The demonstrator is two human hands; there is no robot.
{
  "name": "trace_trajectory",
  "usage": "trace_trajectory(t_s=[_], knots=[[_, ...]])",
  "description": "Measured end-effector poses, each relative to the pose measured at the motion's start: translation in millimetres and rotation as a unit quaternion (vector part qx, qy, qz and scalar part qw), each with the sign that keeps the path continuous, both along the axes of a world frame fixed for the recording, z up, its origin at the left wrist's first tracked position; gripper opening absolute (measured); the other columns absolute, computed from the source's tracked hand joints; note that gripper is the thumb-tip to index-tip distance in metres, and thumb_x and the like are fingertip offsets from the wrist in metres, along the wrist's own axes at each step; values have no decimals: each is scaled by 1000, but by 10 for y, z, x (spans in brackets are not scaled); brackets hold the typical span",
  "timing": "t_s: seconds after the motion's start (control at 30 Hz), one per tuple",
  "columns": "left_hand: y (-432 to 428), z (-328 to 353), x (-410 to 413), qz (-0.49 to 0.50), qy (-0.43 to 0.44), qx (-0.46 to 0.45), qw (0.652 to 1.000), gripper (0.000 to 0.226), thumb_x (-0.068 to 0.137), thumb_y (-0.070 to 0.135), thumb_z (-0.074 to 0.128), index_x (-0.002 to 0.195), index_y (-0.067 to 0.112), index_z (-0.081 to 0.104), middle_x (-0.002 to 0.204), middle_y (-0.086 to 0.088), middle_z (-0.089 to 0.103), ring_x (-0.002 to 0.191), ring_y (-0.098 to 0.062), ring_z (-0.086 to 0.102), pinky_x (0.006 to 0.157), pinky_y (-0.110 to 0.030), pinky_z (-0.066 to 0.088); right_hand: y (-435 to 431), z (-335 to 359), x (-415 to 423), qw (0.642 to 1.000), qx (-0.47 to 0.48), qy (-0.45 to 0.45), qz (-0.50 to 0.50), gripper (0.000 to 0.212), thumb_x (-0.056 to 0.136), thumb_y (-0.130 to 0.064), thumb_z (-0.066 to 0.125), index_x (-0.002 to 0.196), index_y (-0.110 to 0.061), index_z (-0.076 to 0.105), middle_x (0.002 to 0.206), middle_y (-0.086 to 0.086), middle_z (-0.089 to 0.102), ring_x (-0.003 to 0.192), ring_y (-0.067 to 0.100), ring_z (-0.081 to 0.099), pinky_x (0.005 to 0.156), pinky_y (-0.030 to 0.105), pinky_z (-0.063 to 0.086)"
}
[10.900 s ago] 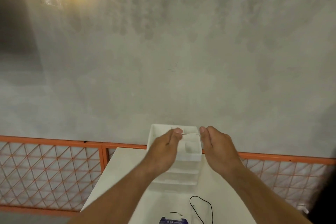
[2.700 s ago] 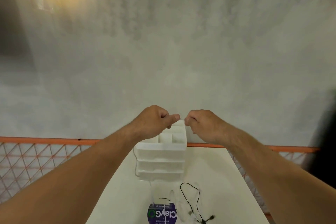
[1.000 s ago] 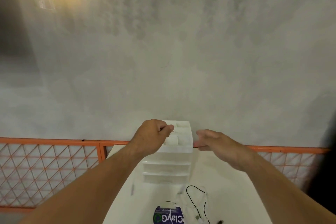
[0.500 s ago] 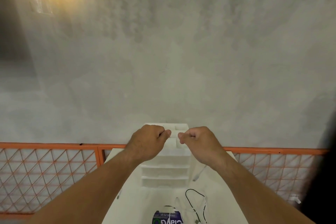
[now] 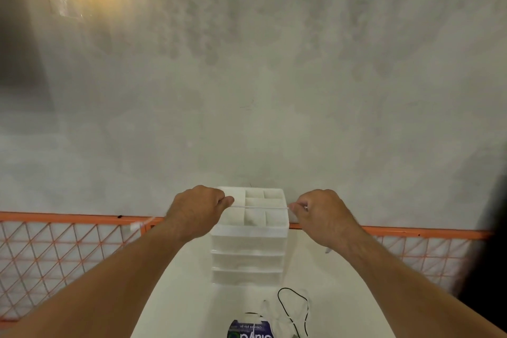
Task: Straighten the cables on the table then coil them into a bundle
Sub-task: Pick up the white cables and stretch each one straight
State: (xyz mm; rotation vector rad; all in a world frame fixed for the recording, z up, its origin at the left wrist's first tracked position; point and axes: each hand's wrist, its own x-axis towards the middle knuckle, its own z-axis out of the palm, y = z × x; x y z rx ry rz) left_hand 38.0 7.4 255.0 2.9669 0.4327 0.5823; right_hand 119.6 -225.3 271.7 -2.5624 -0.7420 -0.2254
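I've got the white cable (image 5: 260,207) stretched in a thin, taut line just above the top of the drawer organiser (image 5: 247,255). My guess is it's held there so the kinks pull out before any coiling starts. The left hand (image 5: 196,212) sits at the organiser's left top edge and the right hand (image 5: 321,217) at its right. On each, the fingers (image 5: 226,200) are curled, pinching the cable between thumb and forefinger. A blurred pale end trails out left of the organiser; another hangs beside its right wall. The organiser is frosted, boxy plastic, with open square compartments above stacked drawers. In front of it on the smooth white tabletop (image 5: 178,296) lies a thin black cable (image 5: 290,293) in a loose loop, not yet straightened, next to a glossy blue-labelled packet (image 5: 249,331).
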Motion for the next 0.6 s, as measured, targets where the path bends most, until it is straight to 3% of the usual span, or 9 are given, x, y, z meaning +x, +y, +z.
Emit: trace_trajectory(t_s=[0.17,0.23,0.3,0.37,0.43,0.6], knots=[[111,23,-40,8,-25,-32,999,49,99,51,35,58,23,39,56,7,49,56,-11,48,55,-28,34,-172,-44,159,998,53,11,-24,43,94,-34,52,58,-11,56,59,4,54,60,22,57,51,31,51],[111,21,-36,4,-47,-72,996,50,99,48,39,57,22,39,52,6,46,52,-12,45,53,-28,33,-194,-97,188,997,65,43,-13,39,94,-34,54,67,-8,64,65,7,61,61,20,56,57,29,47],[91,38,-17,-9,-74,-107,991,50,99,45,41,56,18,38,51,4,43,49,-15,42,51,-29,33,-181,-122,171,987,114,111,3,31,95,-30,54,79,-8,69,65,0,60,57,13,51,58,25,41],[28,77,14,-33,-94,-127,987,51,98,45,42,58,14,40,53,1,44,50,-17,41,53,-32,37,-130,-112,124,951,217,220,22,22,95,-25,53,85,-12,68,70,-6,63,53,9,47,59,23,41],[-70,120,47,-57,-106,-138,983,51,98,46,42,59,12,43,56,-2,50,53,-19,46,56,-36,45,-47,-91,62,906,283,310,49,19,95,-28,52,94,-16,67,82,0,70,53,11,49,61,27,44],[-278,182,123,-75,-111,-152,979,53,98,49,39,70,8,56,70,-8,64,64,-26,59,64,-39,50,183,-47,-48,921,198,310,127,26,96,-44,46,106,-27,63,92,-2,74,66,13,61,76,33,52]])
